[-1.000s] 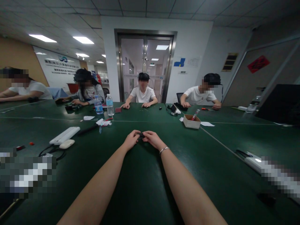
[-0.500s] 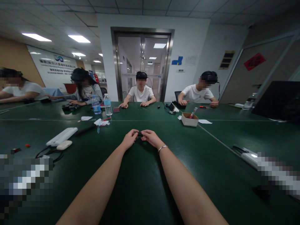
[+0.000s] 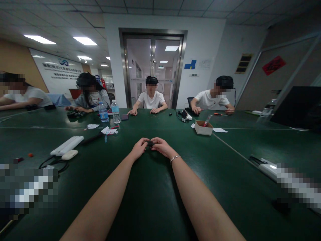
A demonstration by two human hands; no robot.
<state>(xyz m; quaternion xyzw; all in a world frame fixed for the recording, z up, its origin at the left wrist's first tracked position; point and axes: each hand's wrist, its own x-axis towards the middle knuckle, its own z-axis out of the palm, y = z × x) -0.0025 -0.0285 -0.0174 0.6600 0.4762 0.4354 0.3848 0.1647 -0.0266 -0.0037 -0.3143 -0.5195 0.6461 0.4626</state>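
Note:
Both my arms stretch out over the dark green table (image 3: 155, 187). My left hand (image 3: 139, 148) and my right hand (image 3: 162, 146) meet at the table's middle, fingers curled around a small black object (image 3: 150, 143) held between them. It is too small to name. A silver bracelet (image 3: 175, 158) sits on my right wrist. Both hands rest close to the table top.
A small cardboard box (image 3: 203, 127) with a red tool stands at the right. Two water bottles (image 3: 109, 112), paper scraps, a white power strip (image 3: 66, 145) and a white device with cables lie at the left. Several people sit at the far side. A dark monitor (image 3: 297, 107) stands at the right.
My hands have stayed together on the small black object, with only a slight shift of the fingers. The view has tilted a little.

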